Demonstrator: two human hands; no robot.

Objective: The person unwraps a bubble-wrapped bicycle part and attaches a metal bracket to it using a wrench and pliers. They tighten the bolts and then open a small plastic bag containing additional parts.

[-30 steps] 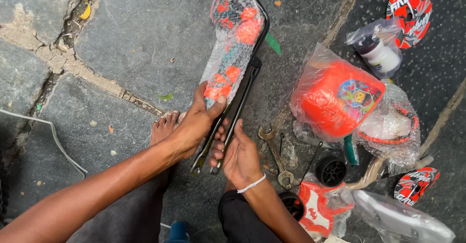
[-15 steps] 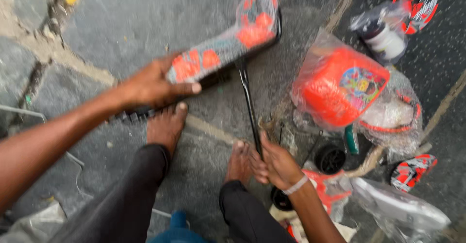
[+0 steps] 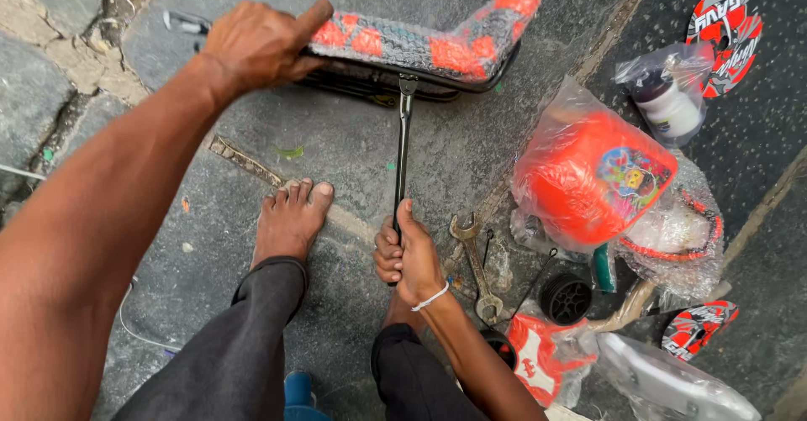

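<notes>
My left hand [image 3: 256, 44] presses down on the near end of a long seat [image 3: 420, 47] wrapped in clear plastic, orange and grey, lying crosswise on the stone ground. My right hand [image 3: 408, 257] grips the lower end of a long black metal bar [image 3: 403, 148], whose top end meets the underside of the seat. My bare left foot [image 3: 290, 219] rests on the ground between the two hands.
A rusty open-ended spanner [image 3: 472, 257] lies just right of my right hand. Further right sit an orange plastic part in a bag [image 3: 588, 173], a small black wheel [image 3: 565, 297], a bagged white container [image 3: 664, 102] and red patterned stickers [image 3: 725, 39].
The seat has swung from pointing away from me to lying crosswise. My left hand moved up and left with it, and my right hand slid down the black bar, now upright.
</notes>
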